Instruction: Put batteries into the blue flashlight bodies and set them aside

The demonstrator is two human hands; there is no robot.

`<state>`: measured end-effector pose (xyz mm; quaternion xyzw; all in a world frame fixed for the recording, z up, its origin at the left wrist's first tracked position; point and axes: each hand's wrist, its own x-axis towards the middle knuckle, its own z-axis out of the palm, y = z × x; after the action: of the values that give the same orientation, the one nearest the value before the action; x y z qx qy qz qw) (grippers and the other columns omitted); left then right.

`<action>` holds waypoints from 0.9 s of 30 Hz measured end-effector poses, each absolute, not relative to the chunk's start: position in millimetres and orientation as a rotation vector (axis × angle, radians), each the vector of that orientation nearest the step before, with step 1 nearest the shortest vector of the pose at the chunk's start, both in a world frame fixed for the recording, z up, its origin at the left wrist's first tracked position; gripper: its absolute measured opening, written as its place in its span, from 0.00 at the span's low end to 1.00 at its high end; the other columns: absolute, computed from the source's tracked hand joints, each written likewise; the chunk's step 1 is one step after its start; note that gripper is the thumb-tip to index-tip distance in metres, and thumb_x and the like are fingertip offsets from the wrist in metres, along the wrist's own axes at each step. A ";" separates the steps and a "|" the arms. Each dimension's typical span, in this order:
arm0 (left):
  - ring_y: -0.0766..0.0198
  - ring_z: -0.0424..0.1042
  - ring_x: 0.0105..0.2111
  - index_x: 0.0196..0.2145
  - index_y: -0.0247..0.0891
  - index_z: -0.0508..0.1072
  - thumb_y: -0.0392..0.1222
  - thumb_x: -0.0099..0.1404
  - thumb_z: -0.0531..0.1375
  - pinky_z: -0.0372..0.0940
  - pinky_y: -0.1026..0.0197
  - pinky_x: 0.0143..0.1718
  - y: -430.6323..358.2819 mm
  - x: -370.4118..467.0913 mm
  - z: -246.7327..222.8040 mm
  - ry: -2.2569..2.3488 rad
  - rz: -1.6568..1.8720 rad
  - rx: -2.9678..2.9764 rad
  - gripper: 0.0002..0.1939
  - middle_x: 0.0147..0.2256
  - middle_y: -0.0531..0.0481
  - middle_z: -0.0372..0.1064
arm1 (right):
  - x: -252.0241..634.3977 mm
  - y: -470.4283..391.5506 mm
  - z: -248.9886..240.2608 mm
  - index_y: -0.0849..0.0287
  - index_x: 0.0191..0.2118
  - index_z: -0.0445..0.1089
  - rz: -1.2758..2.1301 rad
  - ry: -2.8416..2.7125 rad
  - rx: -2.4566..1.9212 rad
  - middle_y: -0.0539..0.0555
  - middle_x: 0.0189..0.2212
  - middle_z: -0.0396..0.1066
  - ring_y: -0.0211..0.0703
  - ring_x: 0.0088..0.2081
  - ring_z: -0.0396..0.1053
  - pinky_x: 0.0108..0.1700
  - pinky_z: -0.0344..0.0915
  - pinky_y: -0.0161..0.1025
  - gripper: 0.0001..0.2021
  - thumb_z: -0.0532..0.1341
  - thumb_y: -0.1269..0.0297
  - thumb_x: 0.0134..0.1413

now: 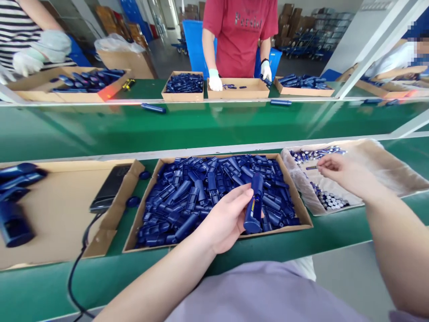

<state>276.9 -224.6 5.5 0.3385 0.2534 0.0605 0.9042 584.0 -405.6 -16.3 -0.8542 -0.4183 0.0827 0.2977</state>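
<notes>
My left hand (231,219) is closed around a blue plastic tube-shaped housing (254,219), tilted upright above the cardboard box. An open slot runs down its side, with something yellow inside. Below it, the box (306,219) is heaped with loose blue plastic housings (187,197). Over the lined box (378,156) on the right, my right hand (337,170) pinches a small dark battery (311,167) at its fingertips. Small cylindrical batteries (335,201) with silvery ends lie in that box, some standing on end and others lying in a pile at the back.
At left, a cardboard tray (56,214) holds larger blue parts and a black corded device (110,190). Two round blue caps (133,201) sit beside it. Across the green conveyor (214,127), with blue tubes on it, a gloved co-worker (239,40) stands behind several boxes.
</notes>
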 end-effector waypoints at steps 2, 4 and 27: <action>0.66 0.70 0.26 0.54 0.36 0.69 0.45 0.62 0.65 0.65 0.69 0.25 -224.9 277.5 5.8 0.551 0.137 0.684 0.24 0.29 0.48 0.70 | 549.5 -392.3 3.1 0.58 0.37 0.68 0.187 -1.043 -2.180 0.54 0.31 0.71 0.41 0.30 0.69 0.32 0.67 0.38 0.14 0.60 0.52 0.52; 0.65 0.71 0.28 0.55 0.37 0.69 0.42 0.63 0.65 0.67 0.68 0.27 -225.1 277.9 6.0 0.567 0.153 0.665 0.23 0.30 0.48 0.71 | 508.8 -379.6 21.7 0.58 0.38 0.69 0.169 -1.054 -2.080 0.53 0.31 0.71 0.39 0.30 0.69 0.34 0.68 0.36 0.12 0.61 0.54 0.54; 0.62 0.72 0.42 0.52 0.34 0.71 0.42 0.67 0.61 0.68 0.66 0.40 -228.6 277.7 3.7 0.488 0.307 0.774 0.18 0.43 0.43 0.73 | 396.0 -358.8 10.9 0.66 0.53 0.68 -0.441 -1.915 -1.712 0.63 0.49 0.66 0.51 0.50 0.64 0.50 0.66 0.48 0.15 0.57 0.68 0.63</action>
<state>277.7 -228.6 3.7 0.3722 0.2347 0.1475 0.8858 396.0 -358.8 10.9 -0.6335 -0.7087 -0.1630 0.2643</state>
